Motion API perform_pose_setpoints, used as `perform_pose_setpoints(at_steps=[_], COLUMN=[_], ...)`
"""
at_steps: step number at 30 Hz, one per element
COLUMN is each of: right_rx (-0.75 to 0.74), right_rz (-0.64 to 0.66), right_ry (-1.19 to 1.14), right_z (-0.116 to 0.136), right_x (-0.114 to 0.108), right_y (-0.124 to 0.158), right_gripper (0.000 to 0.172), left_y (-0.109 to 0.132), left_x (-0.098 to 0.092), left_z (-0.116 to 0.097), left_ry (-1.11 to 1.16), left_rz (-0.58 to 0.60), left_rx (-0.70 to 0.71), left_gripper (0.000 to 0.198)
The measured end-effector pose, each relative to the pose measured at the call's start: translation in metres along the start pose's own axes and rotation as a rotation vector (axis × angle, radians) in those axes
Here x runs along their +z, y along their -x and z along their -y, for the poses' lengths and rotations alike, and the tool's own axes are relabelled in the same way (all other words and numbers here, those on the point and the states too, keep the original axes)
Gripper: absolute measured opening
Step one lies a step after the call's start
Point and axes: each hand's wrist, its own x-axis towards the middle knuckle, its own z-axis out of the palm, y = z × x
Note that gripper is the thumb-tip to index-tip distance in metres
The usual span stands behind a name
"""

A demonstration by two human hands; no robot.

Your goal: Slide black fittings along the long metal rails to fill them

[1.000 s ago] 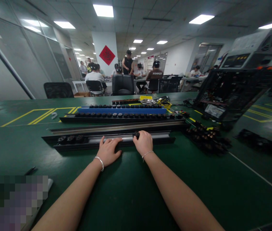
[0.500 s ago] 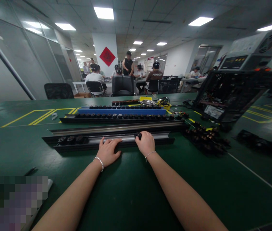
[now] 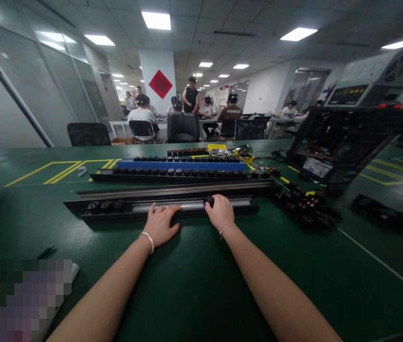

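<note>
Head view: the left hand (image 3: 160, 224) is spread over the rail (image 3: 192, 205). The right hand (image 3: 222, 212) pinches a socket (image 3: 209, 201) at its fingertips; seating is hard to judge. Three sockets (image 3: 106, 205) sit left of the left hand. Advisable: rail pinned, socket kept square.

Shiny metal-looking lining (image 3: 193, 204) in matt black channel (image 3: 116, 217); smooth, faintly glossy tabletop (image 3: 194, 285).

Noted one long black trough (image 3: 192, 207), silvery inside, lying crosswise on green table (image 3: 194, 285). Counted three dark sockets (image 3: 106, 205) seated in row near left end. Found one small black piece (image 3: 209, 200), held, partly hidden, right of middle, well apart from row
</note>
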Motion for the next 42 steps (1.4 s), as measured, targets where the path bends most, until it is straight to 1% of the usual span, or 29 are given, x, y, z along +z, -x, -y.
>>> perform_pose_setpoints(at_steps=[5,15,19,23,26,35,42], right_rx=[0.004,-0.001,-0.016,-0.013,-0.022,-0.017,0.007], right_rz=[0.013,-0.012,0.005,-0.005,-0.028,-0.176,-0.182], right_ry=[0.003,0.02,0.024,0.022,0.02,-0.001,-0.02], right_z=[-0.007,-0.028,-0.033,-0.037,-0.041,-0.042,-0.042], right_x=[-0.004,-0.009,-0.009,-0.01,-0.01,0.001,0.003], right_y=[-0.001,-0.002,-0.002,-0.003,-0.003,0.003,0.004], right_gripper=[0.022,0.024,0.026,0.027,0.026,0.031,0.032], left_y=[0.0,0.0,0.0,0.0,0.0,0.0,0.001], left_x=[0.0,0.001,0.002,0.002,0.001,0.001,0.002], left_z=[0.0,0.001,0.001,0.001,0.002,0.002,0.004], left_ry=[0.004,0.009,0.006,0.004,0.007,0.008,0.017], left_rz=[-0.008,0.0,0.004,-0.005,-0.009,0.007,0.011], left_rx=[0.008,0.003,0.001,0.007,0.01,0.001,0.009], left_gripper=[0.047,0.048,0.048,0.048,0.048,0.048,0.049])
